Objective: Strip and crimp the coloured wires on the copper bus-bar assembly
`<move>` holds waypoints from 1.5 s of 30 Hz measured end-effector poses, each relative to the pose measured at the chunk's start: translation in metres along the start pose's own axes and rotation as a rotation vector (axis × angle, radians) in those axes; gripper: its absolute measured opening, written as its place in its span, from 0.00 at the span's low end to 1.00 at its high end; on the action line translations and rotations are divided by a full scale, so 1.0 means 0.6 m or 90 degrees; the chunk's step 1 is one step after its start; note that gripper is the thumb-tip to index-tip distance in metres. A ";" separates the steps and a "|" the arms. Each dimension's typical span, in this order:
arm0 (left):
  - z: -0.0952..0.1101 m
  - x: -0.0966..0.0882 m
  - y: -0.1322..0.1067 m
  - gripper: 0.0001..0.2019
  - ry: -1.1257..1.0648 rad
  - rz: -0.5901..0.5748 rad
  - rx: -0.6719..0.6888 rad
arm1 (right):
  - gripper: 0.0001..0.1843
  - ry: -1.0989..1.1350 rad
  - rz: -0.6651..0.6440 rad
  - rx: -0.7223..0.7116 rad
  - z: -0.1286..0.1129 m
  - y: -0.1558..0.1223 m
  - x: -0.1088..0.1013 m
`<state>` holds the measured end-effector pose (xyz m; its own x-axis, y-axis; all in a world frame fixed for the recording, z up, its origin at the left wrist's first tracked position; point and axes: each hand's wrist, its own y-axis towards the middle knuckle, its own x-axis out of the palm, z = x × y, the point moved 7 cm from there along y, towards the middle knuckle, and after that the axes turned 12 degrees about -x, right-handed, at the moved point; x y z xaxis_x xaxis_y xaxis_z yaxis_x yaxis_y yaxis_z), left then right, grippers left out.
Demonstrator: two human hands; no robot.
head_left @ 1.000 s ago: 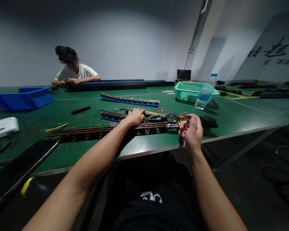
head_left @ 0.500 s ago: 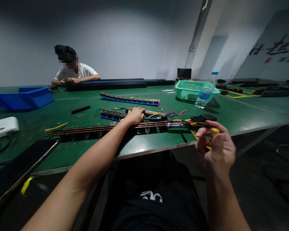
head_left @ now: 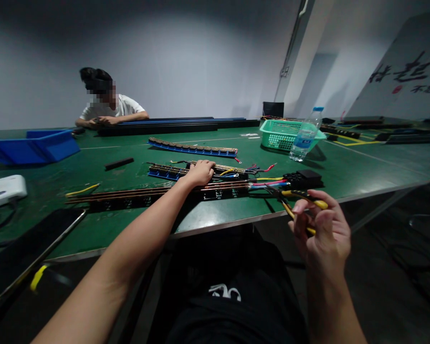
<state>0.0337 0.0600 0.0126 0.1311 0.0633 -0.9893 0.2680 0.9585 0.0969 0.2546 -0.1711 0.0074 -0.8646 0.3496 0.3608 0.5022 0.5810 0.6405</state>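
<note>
My right hand (head_left: pixel 324 222) holds pliers (head_left: pixel 285 197) with yellow-and-black handles, which stand spread apart. The dark jaws are beside the coloured wires (head_left: pixel 272 181) at the right end of a long black strip with copper rails (head_left: pixel 157 192); whether they touch a wire, I cannot tell. Those wires run into a black connector block (head_left: pixel 304 178). My left hand (head_left: pixel 201 173) is closed over a shorter strip with a blue base and brass rails (head_left: pixel 161 171), just behind the long one. Its fingertips are partly hidden. Loose wires with ring terminals (head_left: pixel 261 169) stick out of that strip's right end.
Another blue-based strip (head_left: pixel 193 147) lies farther back. A green basket (head_left: pixel 279 135) and a water bottle (head_left: pixel 303 136) stand at the right. Blue bins (head_left: pixel 53 145), a white device (head_left: pixel 5 190) and a phone-like dark slab (head_left: pixel 39 239) are left. A person (head_left: pixel 111 105) sits across the table.
The pliers and my right hand have shifted slightly down, away from the connector block, which shows more fully. My left hand stays put on the blue-based strip.
</note>
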 end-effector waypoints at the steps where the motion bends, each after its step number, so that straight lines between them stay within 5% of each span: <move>1: 0.000 0.000 0.000 0.23 0.000 0.000 0.001 | 0.20 0.005 -0.007 -0.001 0.000 0.000 0.001; 8: -0.001 0.002 0.003 0.23 0.002 0.003 0.008 | 0.21 0.023 -0.048 0.013 0.037 0.008 0.000; 13: -0.001 0.003 0.004 0.24 0.005 0.002 0.011 | 0.16 -0.022 -0.171 0.000 0.072 0.007 0.010; 18: 0.000 0.003 0.004 0.23 0.004 0.004 0.013 | 0.15 -0.113 -0.220 -0.039 0.065 0.003 0.029; 27: -0.001 0.005 0.007 0.22 0.000 0.008 0.012 | 0.14 -0.369 -0.478 -0.266 0.053 -0.018 0.070; 31: -0.001 0.004 0.005 0.22 0.000 0.009 0.010 | 0.16 -0.415 -0.557 -0.293 0.061 -0.027 0.068; 37: -0.001 0.004 0.004 0.23 0.001 0.007 0.009 | 0.07 -0.433 -0.540 -0.157 0.065 -0.031 0.078; 45: 0.000 0.005 0.005 0.23 -0.003 0.004 0.010 | 0.16 -0.395 -0.349 -0.025 0.075 -0.005 0.060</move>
<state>0.0347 0.0629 0.0101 0.1370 0.0679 -0.9882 0.2817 0.9538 0.1046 0.2222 -0.1272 -0.0121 -0.8163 0.3726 -0.4414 0.0008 0.7649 0.6442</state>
